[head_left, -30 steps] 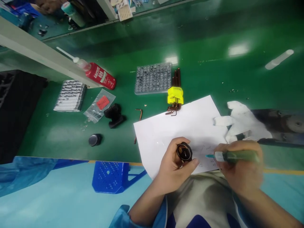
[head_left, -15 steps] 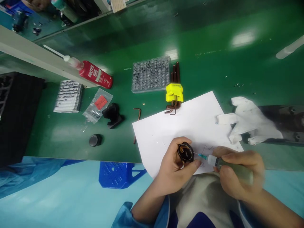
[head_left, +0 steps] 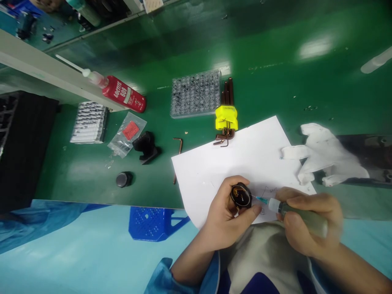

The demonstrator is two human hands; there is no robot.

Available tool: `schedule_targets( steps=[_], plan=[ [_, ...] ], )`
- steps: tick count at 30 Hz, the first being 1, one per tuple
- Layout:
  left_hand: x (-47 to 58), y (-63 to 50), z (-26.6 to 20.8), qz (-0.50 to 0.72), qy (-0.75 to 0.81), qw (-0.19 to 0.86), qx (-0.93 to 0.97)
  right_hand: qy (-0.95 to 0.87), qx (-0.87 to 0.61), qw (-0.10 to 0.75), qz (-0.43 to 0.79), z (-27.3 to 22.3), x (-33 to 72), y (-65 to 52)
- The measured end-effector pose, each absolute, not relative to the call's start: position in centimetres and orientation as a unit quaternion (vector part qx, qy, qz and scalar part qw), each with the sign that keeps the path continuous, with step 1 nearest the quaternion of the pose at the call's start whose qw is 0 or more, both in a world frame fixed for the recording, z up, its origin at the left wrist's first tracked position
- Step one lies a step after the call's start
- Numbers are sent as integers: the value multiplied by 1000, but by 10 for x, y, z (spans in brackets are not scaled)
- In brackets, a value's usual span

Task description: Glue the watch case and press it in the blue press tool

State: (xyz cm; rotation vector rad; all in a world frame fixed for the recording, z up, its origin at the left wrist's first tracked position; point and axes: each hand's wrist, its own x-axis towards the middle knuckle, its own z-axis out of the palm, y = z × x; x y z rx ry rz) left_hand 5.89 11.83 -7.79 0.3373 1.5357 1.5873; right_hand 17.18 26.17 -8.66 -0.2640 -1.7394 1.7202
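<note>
My left hand (head_left: 225,220) is closed around a small round black part (head_left: 241,195) with a shiny, amber-tinted face turned up. In my right hand (head_left: 309,218) lies a needle-tipped dispensing bottle (head_left: 303,220), gripped between thumb and fingers. Its thin needle with a teal hub (head_left: 262,200) points left at the rim of the round part; whether the tip touches it I cannot tell. Both hands are over the near part of a white paper sheet (head_left: 214,167), which bears faint pen marks.
A yellow-held hex key set (head_left: 226,117) rests at the paper's far edge, beside a clear tray (head_left: 196,94). Leftward are a loose hex key (head_left: 180,147), a black cap (head_left: 123,179), a black block (head_left: 145,147) and a red Loctite bottle (head_left: 124,94). White gloves (head_left: 330,155) lie right.
The view has shifted very slightly. Both hands keep their grips, and the needle stays at the rim of the round part.
</note>
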Motion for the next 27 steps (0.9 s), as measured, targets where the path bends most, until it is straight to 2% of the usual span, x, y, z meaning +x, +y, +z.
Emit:
schedule_targets(
  steps=[18,27],
  plan=[
    [59,118,-77,636,621,436,142,-674,-79,346,648,-86,173,264],
    [60,117,-77,628,626,439,144,-688,-105,319,643,-85,177,264]
  ],
)
